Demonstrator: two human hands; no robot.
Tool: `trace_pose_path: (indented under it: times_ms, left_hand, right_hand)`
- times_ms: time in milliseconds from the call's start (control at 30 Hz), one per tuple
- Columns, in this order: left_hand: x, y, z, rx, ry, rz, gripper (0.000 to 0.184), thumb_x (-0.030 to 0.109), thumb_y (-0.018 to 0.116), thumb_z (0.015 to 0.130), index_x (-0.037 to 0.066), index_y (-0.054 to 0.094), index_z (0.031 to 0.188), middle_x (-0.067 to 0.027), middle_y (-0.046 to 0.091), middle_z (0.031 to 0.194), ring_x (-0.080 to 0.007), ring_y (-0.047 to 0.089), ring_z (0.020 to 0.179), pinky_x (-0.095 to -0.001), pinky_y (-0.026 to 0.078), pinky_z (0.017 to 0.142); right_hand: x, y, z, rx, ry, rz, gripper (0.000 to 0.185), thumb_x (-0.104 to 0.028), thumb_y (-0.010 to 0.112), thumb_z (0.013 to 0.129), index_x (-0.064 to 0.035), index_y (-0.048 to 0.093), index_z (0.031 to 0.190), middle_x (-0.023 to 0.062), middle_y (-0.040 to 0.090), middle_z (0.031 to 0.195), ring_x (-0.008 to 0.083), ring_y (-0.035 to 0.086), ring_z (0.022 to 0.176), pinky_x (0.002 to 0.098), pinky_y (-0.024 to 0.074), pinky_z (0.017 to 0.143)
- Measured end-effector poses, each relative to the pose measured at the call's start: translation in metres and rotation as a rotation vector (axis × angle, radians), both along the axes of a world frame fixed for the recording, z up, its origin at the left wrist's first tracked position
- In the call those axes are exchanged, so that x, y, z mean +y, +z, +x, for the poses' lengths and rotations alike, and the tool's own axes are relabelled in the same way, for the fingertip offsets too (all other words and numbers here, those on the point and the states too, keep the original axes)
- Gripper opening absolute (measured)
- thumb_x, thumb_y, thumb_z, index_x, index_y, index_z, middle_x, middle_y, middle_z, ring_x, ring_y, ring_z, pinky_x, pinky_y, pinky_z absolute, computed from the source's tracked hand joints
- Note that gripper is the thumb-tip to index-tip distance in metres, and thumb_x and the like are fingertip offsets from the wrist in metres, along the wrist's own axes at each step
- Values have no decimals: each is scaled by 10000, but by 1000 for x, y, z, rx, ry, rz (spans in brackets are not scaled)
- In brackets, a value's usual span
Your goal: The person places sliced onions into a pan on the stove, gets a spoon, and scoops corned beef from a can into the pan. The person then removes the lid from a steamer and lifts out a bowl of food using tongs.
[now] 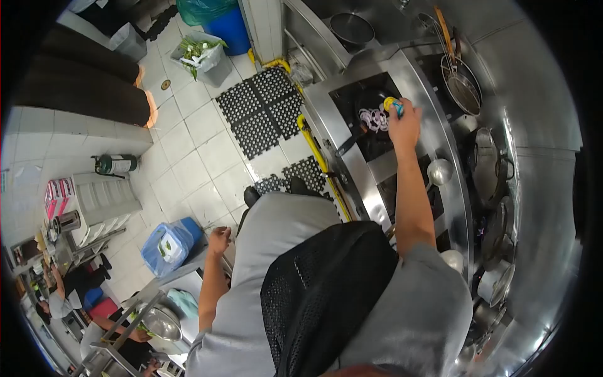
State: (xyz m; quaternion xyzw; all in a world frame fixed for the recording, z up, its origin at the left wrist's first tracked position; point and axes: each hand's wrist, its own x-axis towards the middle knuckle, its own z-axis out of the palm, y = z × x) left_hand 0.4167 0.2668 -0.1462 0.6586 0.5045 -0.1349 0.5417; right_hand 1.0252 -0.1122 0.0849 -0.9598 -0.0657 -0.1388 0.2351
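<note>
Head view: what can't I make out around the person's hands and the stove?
All in the head view:
Label of the yellow-and-blue container: partly covered by the right grip, and too small.
Full rim of the pan with the onion rings: dark against dark surroundings.
Whether the left grip holds anything: too small.
Far end of the green bag: cut off by the top edge.

My one feed comes from the camera on the wearer's head, set just above the grey shirt (414, 308) and pitched steeply down and forward. Its fisheye lens gives me a round field with black corners. The right hand (405, 122) and stove (438, 129) fill the right side, the left hand (220, 240) sits left of centre, and tiled floor (217, 154) spreads beyond. The lower-left edge is too warped for me to judge depth.
</note>
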Motion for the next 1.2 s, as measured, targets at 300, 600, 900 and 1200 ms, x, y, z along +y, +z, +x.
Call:
trace_pose_path:
  times_ms: [300, 600, 900, 1200]
  left_hand:
    - [22, 11, 17, 70, -55, -36, 496, 385, 744, 1023, -65, 712, 1228, -140, 752, 907, -203, 711, 699, -341, 544, 593]
    - [34, -4, 34, -5, -293, 78, 443, 341, 760, 1011, -54, 728, 1209, -101, 734, 858, -193, 702, 681, -334, 532, 574]
    - [28, 12, 34, 33, -56, -30, 406, 321, 737, 1030, -58, 733, 1177, -115, 722, 849, -191, 681, 641, -342, 532, 519]
    - [24, 4, 43, 30, -26, 21, 456, 322, 752, 1008, -49, 693, 1266, -131, 735, 852, -195, 667, 638, -349, 535, 554]
  right_hand:
    - [-7, -34, -6, 31, 13, 2, 422, -323, 774, 953, -163, 688, 1334, 235, 603, 1210, 472, 686, 1080, 533, 565, 960]
    - [2, -49, 11, 0, 24, -11, 358, -360, 786, 927, -175, 713, 1225, 243, 635, 1170, 489, 692, 1041, 554, 576, 921]
    - [-8, -48, 22, -121, 34, 25, 397, -316, 769, 975, -145, 688, 1324, 233, 627, 1143, 470, 676, 1047, 521, 560, 930]
    - [9, -12, 2, -211, -38, 208, 362, -292, 771, 966, -116, 712, 1276, 222, 616, 1163, 462, 679, 1024, 518, 568, 925]
